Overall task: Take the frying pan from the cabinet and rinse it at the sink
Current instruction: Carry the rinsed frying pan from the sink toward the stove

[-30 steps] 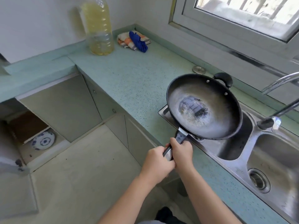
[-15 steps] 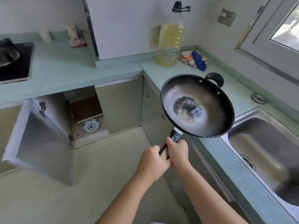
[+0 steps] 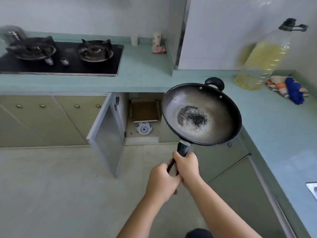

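Left hand (image 3: 162, 180) and right hand (image 3: 186, 166) both wrapped tight around the handle of the black frying pan (image 3: 202, 115), pan held in air before the open cabinet (image 3: 106, 134), sink (image 3: 312, 189) corner at right edge

Black frying pan (image 3: 202, 115) (grey-speckled centre); blue-white plate (image 3: 144, 128).

We grip the black frying pan (image 3: 214, 107) by its long handle, left hand (image 3: 162, 181) behind right hand (image 3: 186, 166). It hangs airborne, burnt residue at its centre, before the open cabinet (image 3: 142, 139).
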A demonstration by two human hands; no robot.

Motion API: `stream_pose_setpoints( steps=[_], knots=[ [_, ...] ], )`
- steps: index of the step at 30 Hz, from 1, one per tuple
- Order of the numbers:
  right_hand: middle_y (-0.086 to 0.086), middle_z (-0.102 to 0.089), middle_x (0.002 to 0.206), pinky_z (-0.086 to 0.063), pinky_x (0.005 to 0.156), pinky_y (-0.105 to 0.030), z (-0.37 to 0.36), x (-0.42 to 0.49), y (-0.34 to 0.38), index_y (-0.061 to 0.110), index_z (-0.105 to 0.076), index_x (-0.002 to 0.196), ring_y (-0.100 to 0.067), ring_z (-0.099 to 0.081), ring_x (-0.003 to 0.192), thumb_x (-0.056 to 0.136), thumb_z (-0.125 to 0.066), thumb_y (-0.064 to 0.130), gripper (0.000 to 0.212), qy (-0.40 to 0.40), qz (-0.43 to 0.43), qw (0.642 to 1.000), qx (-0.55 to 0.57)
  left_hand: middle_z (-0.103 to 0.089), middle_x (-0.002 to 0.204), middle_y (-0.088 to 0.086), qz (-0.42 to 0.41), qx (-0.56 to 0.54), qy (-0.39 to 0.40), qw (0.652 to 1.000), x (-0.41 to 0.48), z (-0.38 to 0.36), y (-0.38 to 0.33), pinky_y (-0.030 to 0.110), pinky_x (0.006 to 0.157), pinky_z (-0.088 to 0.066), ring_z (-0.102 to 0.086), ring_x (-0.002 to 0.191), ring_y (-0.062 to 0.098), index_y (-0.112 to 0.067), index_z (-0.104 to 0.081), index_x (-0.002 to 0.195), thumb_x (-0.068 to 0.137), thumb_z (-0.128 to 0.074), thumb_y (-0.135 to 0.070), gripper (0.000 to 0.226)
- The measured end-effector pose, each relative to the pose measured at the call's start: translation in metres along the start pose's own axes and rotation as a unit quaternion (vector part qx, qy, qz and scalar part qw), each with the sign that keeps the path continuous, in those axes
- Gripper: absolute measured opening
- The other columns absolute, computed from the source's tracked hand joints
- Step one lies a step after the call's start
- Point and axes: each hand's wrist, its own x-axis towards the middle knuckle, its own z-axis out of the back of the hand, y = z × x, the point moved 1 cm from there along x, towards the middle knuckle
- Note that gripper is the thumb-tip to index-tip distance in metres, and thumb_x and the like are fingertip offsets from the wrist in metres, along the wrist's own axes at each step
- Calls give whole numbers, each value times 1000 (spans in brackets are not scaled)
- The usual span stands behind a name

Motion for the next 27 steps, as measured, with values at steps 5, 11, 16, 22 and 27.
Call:
stream_pose_setpoints(
  steps=[5, 11, 16, 22, 27],
  knots=[
    [-10, -57, 65, -37, 55, -28, -38, 9, 16, 8, -45, 65, -24, -50, 57, 71, -58, 18, 18, 60, 24, 997, -49, -56, 44, -6, 40, -47, -58, 996, 13, 24, 9, 11, 29, -27, -55, 29, 12, -22, -52, 58, 72, -67, -23, 21],
    [-8, -59, 60, -37, 51, -27, -83, 35, 46, 8, -46, 64, -23, -50, 54, 71, -58, 17, 16, 124, 17, 991, -40, -57, 52, -1, 59, -51, -107, 991, 52, 56, 6, 11, 29, -29, -54, 29, 11, -18, -55, 65, 75, -65, -18, 15],
    [-16, -67, 73, -35, 49, -25, -117, 86, 82, 5, -52, 69, -22, -49, 53, 70, -57, 17, 13, 156, 42, 984, -74, -57, 50, -2, 69, -64, -134, 986, 110, 75, -11, 13, 29, -30, -55, 31, 11, -17, -56, 66, 75, -65, -19, 13],
    [-3, -49, 57, -31, 48, -26, -144, 168, 141, 7, -46, 65, -19, -44, 51, 73, -59, 17, 18, 169, 52, 980, -96, -56, 47, -1, 94, -71, -143, 983, 204, 89, -51, 14, 29, -29, -54, 30, 12, -15, -57, 72, 71, -62, -22, 9],
    [-1, -45, 56, -29, 47, -26, -162, 225, 175, 15, -40, 63, -17, -43, 51, 74, -59, 17, 22, 162, 42, 982, -92, -57, 49, 0, 90, -72, -139, 984, 267, 99, -74, 13, 29, -29, -55, 29, 12, -18, -55, 66, 71, -62, -21, 9]
  ],
)
